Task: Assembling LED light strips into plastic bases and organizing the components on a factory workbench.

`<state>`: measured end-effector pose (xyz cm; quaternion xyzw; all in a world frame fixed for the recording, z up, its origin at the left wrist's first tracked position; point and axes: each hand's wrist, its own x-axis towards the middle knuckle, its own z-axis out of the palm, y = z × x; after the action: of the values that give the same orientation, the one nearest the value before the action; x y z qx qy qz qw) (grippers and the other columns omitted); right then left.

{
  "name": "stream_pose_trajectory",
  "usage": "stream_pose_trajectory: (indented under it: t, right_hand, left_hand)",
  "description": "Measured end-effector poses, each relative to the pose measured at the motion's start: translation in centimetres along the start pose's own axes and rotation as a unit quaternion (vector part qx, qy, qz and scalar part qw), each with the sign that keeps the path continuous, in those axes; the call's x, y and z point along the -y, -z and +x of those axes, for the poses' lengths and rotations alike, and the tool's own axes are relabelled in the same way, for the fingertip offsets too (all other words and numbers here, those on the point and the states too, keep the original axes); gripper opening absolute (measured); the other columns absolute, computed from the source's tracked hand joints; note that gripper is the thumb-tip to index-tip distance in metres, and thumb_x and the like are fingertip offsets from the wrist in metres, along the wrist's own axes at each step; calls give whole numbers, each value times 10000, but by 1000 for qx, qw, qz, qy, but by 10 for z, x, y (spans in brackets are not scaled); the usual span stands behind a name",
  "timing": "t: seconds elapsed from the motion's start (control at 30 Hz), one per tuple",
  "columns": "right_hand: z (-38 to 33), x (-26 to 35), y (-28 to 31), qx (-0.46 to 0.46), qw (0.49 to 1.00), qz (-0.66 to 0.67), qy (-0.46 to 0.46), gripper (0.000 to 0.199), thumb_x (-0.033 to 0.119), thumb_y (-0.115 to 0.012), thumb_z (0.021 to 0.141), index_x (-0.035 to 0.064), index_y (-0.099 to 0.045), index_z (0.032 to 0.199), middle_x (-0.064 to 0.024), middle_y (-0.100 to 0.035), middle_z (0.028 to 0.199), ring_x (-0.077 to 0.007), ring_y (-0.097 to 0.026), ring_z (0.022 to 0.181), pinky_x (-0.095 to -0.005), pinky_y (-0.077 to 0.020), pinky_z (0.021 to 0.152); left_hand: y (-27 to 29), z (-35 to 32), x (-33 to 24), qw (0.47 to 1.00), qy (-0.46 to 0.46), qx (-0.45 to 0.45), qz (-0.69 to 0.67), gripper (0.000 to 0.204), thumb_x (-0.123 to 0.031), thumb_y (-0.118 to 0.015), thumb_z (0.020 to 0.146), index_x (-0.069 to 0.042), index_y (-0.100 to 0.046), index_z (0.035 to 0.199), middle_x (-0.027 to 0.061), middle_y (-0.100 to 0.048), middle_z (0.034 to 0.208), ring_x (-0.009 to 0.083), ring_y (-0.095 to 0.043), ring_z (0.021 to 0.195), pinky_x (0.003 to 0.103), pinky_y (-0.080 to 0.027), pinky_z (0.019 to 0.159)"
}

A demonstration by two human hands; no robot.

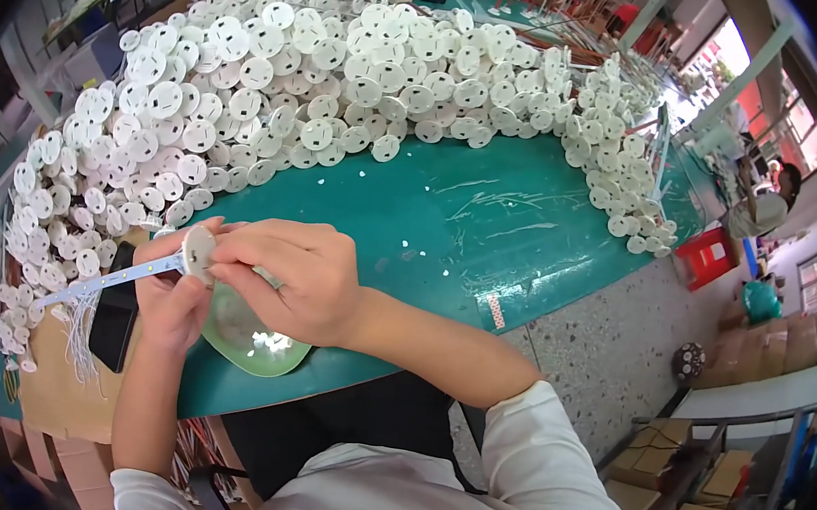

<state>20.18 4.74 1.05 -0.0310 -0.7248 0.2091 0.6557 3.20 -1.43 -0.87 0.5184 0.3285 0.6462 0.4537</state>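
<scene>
My left hand (pixel 170 309) is closed round a white round disc (pixel 197 246) with small slots in its face. A narrow LED strip (pixel 116 278) with small yellow dots runs from the disc toward the far left. With thumb and fingers pinched, my right hand (pixel 303 279) touches the disc's right side; any small part between those fingertips is hidden. Below my hands lies a light green dish (pixel 257 347) with small bright bits in it.
A large heap of white discs (pixel 348 62) curves along the back and left of the green table (pixel 411 226). Beside my left wrist lie a black flat case (pixel 114 315) and thin white wires (pixel 80 334). A red bin (pixel 706 257) and another person (pixel 767 206) are at the right.
</scene>
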Motion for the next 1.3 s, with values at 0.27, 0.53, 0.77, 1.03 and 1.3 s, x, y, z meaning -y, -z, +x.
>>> stream_pose_trajectory:
  t: [0.27,0.53,0.77,1.03,1.3]
  right_hand:
    - [-3,8,5,74,995,1,-61,101,-25,-692,758,15,-657,844,-102,-654,758,-249,-648,625,-308,-532,571]
    - [-4,-8,3,25,998,40,-48,135,45,-742,744,23,-670,856,-84,-675,801,-242,-654,662,-295,-522,574]
    - [-23,-71,24,47,986,-152,-54,58,109,-721,784,54,-704,784,-87,-690,753,-226,-657,649,-336,-514,597]
    - [-22,-60,5,118,978,-116,-128,103,54,-672,855,-26,-653,794,-99,-643,697,-158,-581,571,-265,-457,552]
    - [-22,-73,27,67,970,-175,-152,129,81,-656,879,-26,-665,808,-88,-652,697,-150,-596,576,-261,-465,553]
  left_hand:
    - [1,-4,0,1000,9,17,-10,602,-273,-807,769,115,-599,1180,204,-671,1105,254,-656,1029,358,-502,921]
    - [10,9,-32,993,35,-37,105,347,-144,-770,767,80,-679,1017,140,-703,857,176,-671,761,294,-532,728]
    - [102,-7,-148,814,149,-52,559,367,-280,-707,781,-23,-634,529,54,-564,450,113,-547,424,262,-408,447]
    - [263,-92,-292,519,169,-162,822,559,-492,-577,759,55,-693,753,233,-632,632,371,-634,615,413,-510,626]
    - [351,-89,-250,469,346,-166,796,626,-565,-551,747,-18,-725,996,285,-671,986,407,-659,951,453,-517,842]
